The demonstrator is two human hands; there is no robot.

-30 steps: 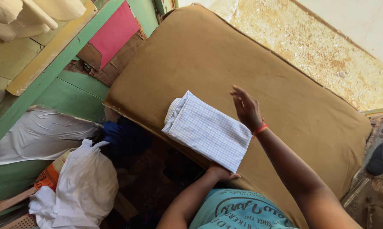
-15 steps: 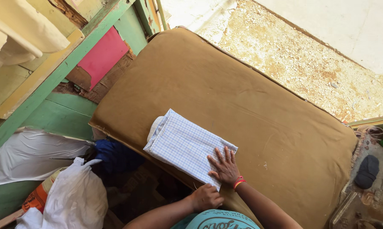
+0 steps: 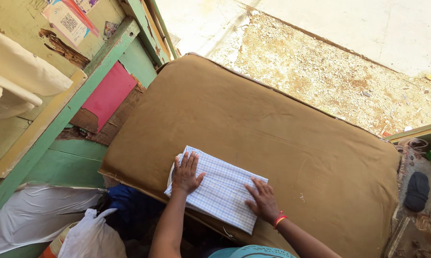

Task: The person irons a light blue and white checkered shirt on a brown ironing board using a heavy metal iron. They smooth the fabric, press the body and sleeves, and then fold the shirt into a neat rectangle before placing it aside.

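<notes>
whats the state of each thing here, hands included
checked cloth: folded, lying flat on the pad
brown pad: laid flat, bare apart from the cloth
left hand: open, palm pressed on the cloth
right hand: open, flat on the cloth
white bag: crumpled, tied

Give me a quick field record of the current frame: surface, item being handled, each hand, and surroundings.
surface: brown padded board, its cover lightly wrinkled
item: folded checked cloth, white with a fine blue grid, lying near the board's near edge
left hand: flat on the cloth's left end, fingers spread
right hand: flat on the cloth's right part, red bangle at the wrist
below board: white plastic bag, dark blue fabric
right side: dark sandal
</notes>
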